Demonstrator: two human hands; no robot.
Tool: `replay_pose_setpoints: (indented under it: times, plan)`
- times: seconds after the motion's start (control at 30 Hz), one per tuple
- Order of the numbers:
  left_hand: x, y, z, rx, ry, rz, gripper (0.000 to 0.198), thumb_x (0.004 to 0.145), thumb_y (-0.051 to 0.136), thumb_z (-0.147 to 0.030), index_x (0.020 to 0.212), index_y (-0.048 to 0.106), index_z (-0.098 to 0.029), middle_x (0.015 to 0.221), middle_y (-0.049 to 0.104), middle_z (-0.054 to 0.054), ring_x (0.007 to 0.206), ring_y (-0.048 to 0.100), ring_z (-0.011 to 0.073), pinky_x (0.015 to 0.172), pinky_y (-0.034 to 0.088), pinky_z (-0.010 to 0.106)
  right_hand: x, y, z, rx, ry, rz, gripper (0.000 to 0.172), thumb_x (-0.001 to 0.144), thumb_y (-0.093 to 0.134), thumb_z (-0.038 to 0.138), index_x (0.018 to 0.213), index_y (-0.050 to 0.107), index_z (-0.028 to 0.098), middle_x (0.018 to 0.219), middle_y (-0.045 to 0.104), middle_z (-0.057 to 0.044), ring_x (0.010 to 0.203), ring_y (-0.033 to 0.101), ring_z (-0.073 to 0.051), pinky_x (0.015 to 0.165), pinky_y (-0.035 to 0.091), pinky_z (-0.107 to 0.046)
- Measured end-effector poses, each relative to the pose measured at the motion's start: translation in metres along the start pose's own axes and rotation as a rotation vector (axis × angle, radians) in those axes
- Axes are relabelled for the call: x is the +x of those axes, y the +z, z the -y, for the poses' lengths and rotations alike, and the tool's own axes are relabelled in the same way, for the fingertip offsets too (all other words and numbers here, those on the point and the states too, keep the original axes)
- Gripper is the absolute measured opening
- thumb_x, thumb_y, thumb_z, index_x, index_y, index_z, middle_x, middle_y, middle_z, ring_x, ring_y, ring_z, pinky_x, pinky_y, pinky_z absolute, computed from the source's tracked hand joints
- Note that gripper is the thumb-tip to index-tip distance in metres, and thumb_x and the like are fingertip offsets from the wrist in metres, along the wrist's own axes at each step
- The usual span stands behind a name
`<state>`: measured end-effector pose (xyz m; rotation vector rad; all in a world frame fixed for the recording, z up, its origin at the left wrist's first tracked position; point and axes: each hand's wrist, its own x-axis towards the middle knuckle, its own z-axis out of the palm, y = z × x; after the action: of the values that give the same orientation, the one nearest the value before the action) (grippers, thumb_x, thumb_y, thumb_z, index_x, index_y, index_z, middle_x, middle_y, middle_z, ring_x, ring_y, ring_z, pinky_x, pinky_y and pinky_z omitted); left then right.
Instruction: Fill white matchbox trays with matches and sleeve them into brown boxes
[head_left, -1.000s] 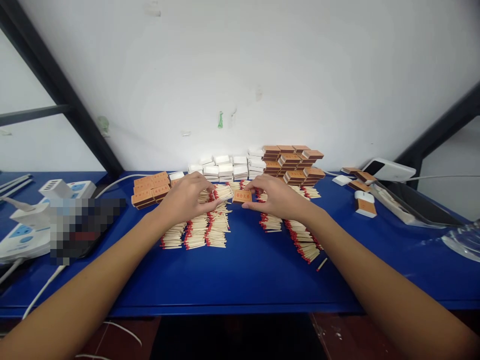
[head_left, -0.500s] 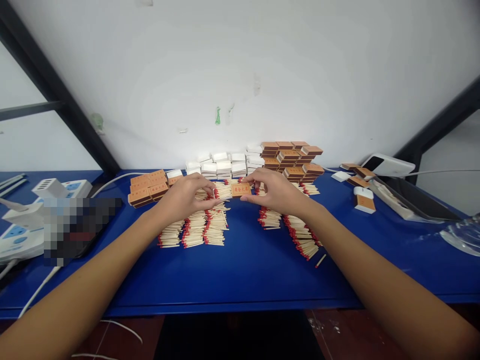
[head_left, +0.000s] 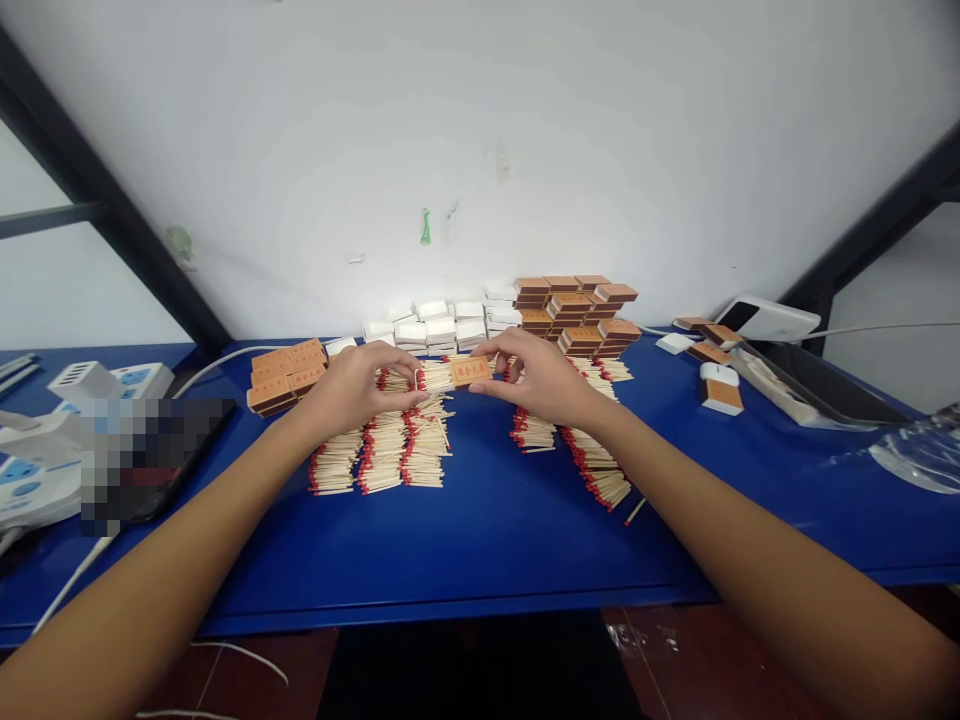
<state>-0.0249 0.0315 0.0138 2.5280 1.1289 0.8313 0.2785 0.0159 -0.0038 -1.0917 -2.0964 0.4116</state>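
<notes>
My left hand (head_left: 375, 385) pinches the outer end of a white inner tray (head_left: 433, 377) full of red-tipped matches. An orange matchbox sleeve (head_left: 470, 373) with red characters is gripped at its right end between the thumb and fingers of my right hand (head_left: 529, 375). Tray and sleeve meet end to end; how far one sits inside the other cannot be seen. Rows of loose matches (head_left: 379, 462) lie below my left hand. More matches (head_left: 534, 430) spread under and beside my right hand, partly covered by it.
White trays (head_left: 440, 330) are stacked against the wall beside piled orange matchboxes (head_left: 576, 305). More matchboxes (head_left: 277, 375) stand at the left. A power strip (head_left: 142, 385) and dark phone-like device (head_left: 191, 450) lie far left; a white device (head_left: 772, 318) and loose boxes are at right.
The whole view has shifted slightly. The sleeve now tilts a little, its right end higher. Both hands keep the same hold on tray and sleeve.
</notes>
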Motion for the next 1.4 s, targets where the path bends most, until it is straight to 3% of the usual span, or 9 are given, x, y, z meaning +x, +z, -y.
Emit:
replay_pose_setpoints:
  times: [0.27, 0.6, 0.87, 1.0, 1.2, 1.4]
  plan:
    - [-0.001, 0.004, 0.0, -0.065, -0.059, -0.004, 0.036, 0.088, 0.084, -0.055, 0.105, 0.078, -0.025, 0.101, 0.085, 0.004, 0.095, 0.079, 0.0231, 0.09, 0.056, 0.037, 0.0, 0.006, -0.001, 0.082, 0.027, -0.028, 0.034, 0.086, 0.088, 0.036, 0.116, 0.078, 0.024, 0.108, 0.072, -0.006, 0.087, 0.065, -0.021, 0.078, 0.054, -0.038]
    - [0.0, 0.008, -0.028, -0.289, -0.212, -0.091, 0.039, 0.093, 0.077, -0.058, 0.106, 0.077, -0.021, 0.067, 0.074, 0.001, 0.06, 0.064, 0.0162, 0.061, 0.049, 0.032, -0.002, 0.008, 0.015, 0.135, -0.005, -0.089, 0.034, 0.085, 0.091, 0.04, 0.113, 0.077, 0.025, 0.106, 0.072, -0.005, 0.084, 0.064, -0.02, 0.074, 0.056, -0.037]
    - [-0.002, 0.017, -0.034, -0.584, -0.364, -0.119, 0.052, 0.086, 0.088, -0.062, 0.115, 0.082, -0.02, 0.075, 0.079, 0.003, 0.068, 0.072, 0.0195, 0.06, 0.054, 0.031, -0.007, 0.015, 0.032, 0.091, 0.017, -0.182, 0.033, 0.088, 0.089, 0.04, 0.115, 0.075, 0.025, 0.105, 0.07, -0.006, 0.081, 0.063, -0.02, 0.075, 0.058, -0.039]
    - [-0.002, 0.017, -0.039, -0.602, -0.341, -0.139, 0.055, 0.085, 0.088, -0.066, 0.114, 0.085, -0.02, 0.074, 0.078, 0.002, 0.072, 0.073, 0.0201, 0.068, 0.059, 0.033, -0.008, 0.019, 0.034, 0.145, 0.034, -0.209, 0.036, 0.088, 0.089, 0.042, 0.117, 0.075, 0.026, 0.107, 0.068, -0.006, 0.082, 0.063, -0.02, 0.073, 0.06, -0.039]
    - [-0.003, 0.02, -0.036, -0.619, -0.276, -0.084, 0.077, 0.086, 0.079, -0.082, 0.125, 0.083, -0.016, 0.072, 0.077, 0.005, 0.068, 0.07, 0.0185, 0.069, 0.058, 0.032, -0.01, 0.022, 0.035, 0.2, -0.007, -0.193, 0.038, 0.092, 0.086, 0.044, 0.123, 0.075, 0.026, 0.11, 0.067, -0.007, 0.084, 0.064, -0.019, 0.076, 0.061, -0.039]
    - [-0.008, 0.026, -0.042, -0.626, -0.241, -0.011, 0.083, 0.089, 0.071, -0.087, 0.129, 0.082, -0.016, 0.074, 0.076, 0.006, 0.069, 0.068, 0.0197, 0.07, 0.057, 0.033, -0.012, 0.03, 0.042, 0.272, -0.051, -0.18, 0.041, 0.091, 0.085, 0.058, 0.116, 0.076, 0.027, 0.108, 0.067, -0.006, 0.083, 0.063, -0.02, 0.074, 0.06, -0.039]
